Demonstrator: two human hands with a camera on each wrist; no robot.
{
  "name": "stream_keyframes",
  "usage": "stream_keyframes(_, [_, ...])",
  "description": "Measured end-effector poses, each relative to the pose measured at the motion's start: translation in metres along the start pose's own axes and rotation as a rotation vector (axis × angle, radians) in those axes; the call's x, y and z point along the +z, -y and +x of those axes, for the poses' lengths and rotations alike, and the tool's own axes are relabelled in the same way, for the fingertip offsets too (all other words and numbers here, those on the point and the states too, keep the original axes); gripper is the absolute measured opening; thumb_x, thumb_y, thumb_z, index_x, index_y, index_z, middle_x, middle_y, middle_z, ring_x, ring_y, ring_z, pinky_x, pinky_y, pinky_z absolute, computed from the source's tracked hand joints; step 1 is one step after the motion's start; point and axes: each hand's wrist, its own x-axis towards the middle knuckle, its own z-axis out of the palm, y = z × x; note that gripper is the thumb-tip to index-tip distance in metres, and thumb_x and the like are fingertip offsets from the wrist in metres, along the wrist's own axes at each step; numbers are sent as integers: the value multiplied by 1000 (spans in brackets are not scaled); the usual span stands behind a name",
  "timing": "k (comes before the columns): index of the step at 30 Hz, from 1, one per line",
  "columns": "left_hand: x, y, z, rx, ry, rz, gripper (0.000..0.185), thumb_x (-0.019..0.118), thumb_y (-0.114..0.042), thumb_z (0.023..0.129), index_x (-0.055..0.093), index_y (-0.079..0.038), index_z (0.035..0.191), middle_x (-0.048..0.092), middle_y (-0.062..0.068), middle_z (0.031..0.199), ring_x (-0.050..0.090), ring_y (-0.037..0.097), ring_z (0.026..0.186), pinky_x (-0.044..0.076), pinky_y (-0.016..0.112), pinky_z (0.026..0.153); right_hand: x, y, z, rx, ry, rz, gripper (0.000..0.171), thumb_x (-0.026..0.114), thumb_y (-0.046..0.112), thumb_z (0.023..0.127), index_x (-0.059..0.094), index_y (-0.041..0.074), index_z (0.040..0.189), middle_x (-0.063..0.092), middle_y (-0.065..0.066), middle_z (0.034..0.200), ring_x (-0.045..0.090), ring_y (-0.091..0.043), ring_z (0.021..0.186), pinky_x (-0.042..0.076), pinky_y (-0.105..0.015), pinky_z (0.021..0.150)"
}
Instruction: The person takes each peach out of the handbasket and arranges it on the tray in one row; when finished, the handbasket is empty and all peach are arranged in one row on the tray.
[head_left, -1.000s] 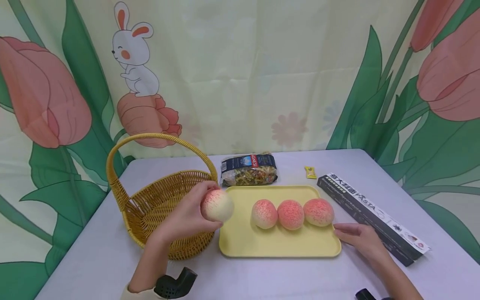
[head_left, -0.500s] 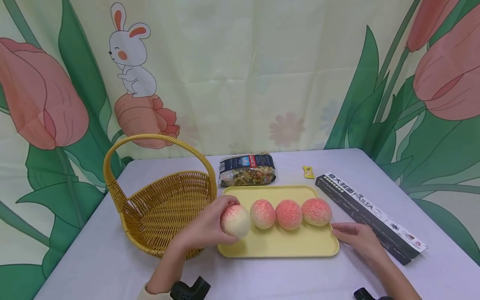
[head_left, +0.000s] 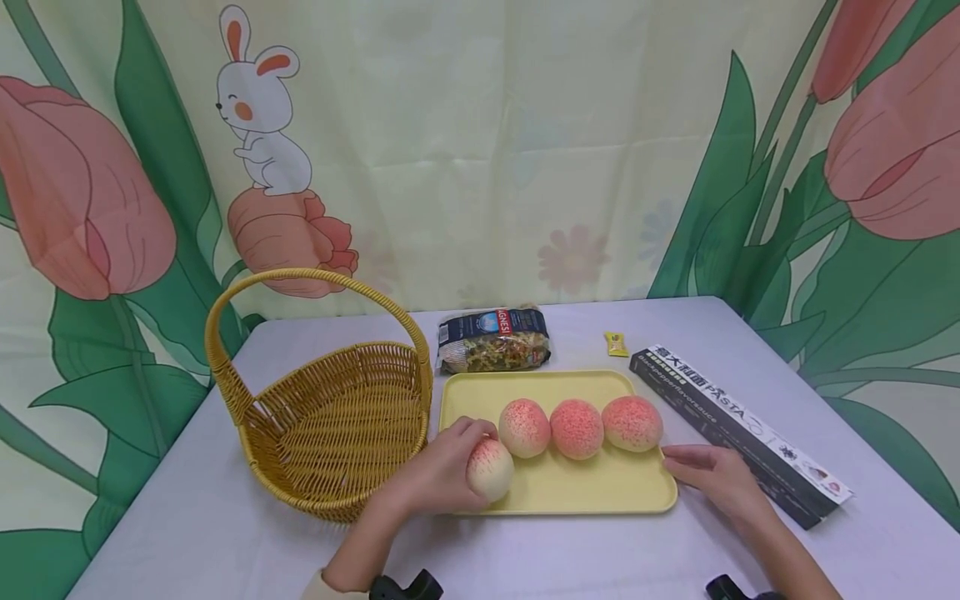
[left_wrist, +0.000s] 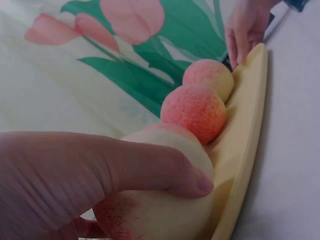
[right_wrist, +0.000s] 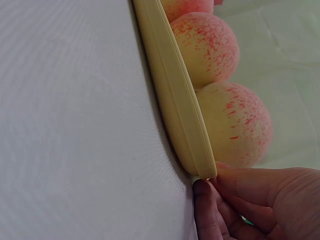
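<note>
In the head view my left hand (head_left: 442, 471) grips a pale peach (head_left: 491, 471) with a pink-speckled top, at the left front part of the yellow tray (head_left: 592, 493). The left wrist view has my thumb lying across this peach (left_wrist: 155, 212); whether its underside touches the tray is hidden. A row on the tray is made up of a left peach (head_left: 524, 427), a middle peach (head_left: 577, 429) and a right peach (head_left: 633, 423). My right hand (head_left: 712, 479) pinches the tray's right edge, thumb above and fingers below, as the right wrist view shows at the tray rim (right_wrist: 187, 115).
Left of the tray stands a wicker basket (head_left: 337, 450) with a tall arched handle. Behind the tray lie a pasta bag (head_left: 494, 342) and a small yellow packet (head_left: 617, 344). A long black box (head_left: 738, 433) slants along the right, beside my right hand.
My left hand has carried the peach from beside the basket rightward and down to the tray's left front part. My right hand has stayed at the tray's edge.
</note>
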Motion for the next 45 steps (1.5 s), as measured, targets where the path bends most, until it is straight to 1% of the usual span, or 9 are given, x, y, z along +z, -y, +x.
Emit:
stream_keyframes(4, [5, -1, -1, 20, -13, 87, 65, 81, -21, 61, 50, -15, 118, 48, 0, 109, 48, 17, 96, 45, 35, 79, 0, 0, -1, 3, -1, 0, 57, 70, 41, 78, 60, -1, 115, 58, -21, 116, 41, -44, 117, 30, -60, 90])
stream_keyframes(8, [6, -5, -3, 15, -6, 94, 66, 81, -20, 62, 50, -15, 120, 47, 0, 110, 47, 17, 99, 45, 36, 82, 0, -1, -1, 8, -4, 2, 58, 70, 41, 77, 60, -1, 115, 58, -21, 115, 41, -44, 117, 30, -61, 90])
stream_keyframes(12, [5, -6, -6, -2, 11, 12, 67, 81, -16, 62, 49, -14, 120, 46, -1, 113, 48, 16, 103, 44, 35, 86, 0, -1, -1, 15, -5, 7, 57, 70, 41, 77, 61, -1, 114, 59, -21, 115, 41, -44, 117, 29, -61, 90])
stream_keyframes(17, [8, -1, -10, -46, -3, -169, 63, 79, -18, 64, 48, -14, 119, 46, -1, 113, 48, 15, 104, 43, 35, 88, 0, 0, -2, 20, -3, -2, 56, 70, 40, 78, 60, -1, 115, 59, -21, 115, 42, -44, 116, 30, -61, 90])
stream_keyframes(24, [17, 5, -13, -122, -154, -289, 61, 81, -30, 65, 48, -10, 112, 48, 3, 106, 49, 18, 97, 44, 38, 82, 1, 1, -1, 9, -3, -14, 57, 70, 41, 78, 60, -1, 115, 59, -20, 115, 43, -44, 115, 31, -61, 89])
stream_keyframes(30, [23, 1, -12, -247, -264, -281, 64, 82, -24, 60, 48, -9, 112, 47, 7, 101, 52, 21, 90, 48, 38, 77, 1, 2, -1, -1, -6, -10, 56, 70, 39, 78, 60, -2, 115, 60, -20, 113, 44, -43, 115, 31, -61, 89])
stream_keyframes(35, [29, -1, -10, -328, -358, -273, 65, 79, -19, 58, 48, -9, 114, 46, 9, 107, 52, 25, 96, 49, 42, 77, 2, 2, -1, 7, 1, -14, 55, 69, 39, 79, 60, -2, 116, 59, -20, 115, 43, -44, 115, 31, -62, 89])
stream_keyframes(41, [39, -1, -6, -332, -470, -320, 65, 79, -14, 60, 47, -7, 116, 45, 12, 112, 51, 26, 100, 46, 43, 82, 0, 4, -3, -8, -1, -19, 56, 68, 39, 80, 59, -2, 116, 58, -21, 116, 42, -44, 116, 31, -62, 89])
stream_keyframes(45, [46, -3, -6, -322, -554, -300, 65, 78, -13, 62, 47, -7, 119, 45, 11, 114, 52, 27, 101, 45, 44, 85, 0, 4, -3, -4, -6, -16, 56, 69, 39, 79, 59, -2, 116, 58, -21, 116, 42, -45, 116, 31, -62, 88])
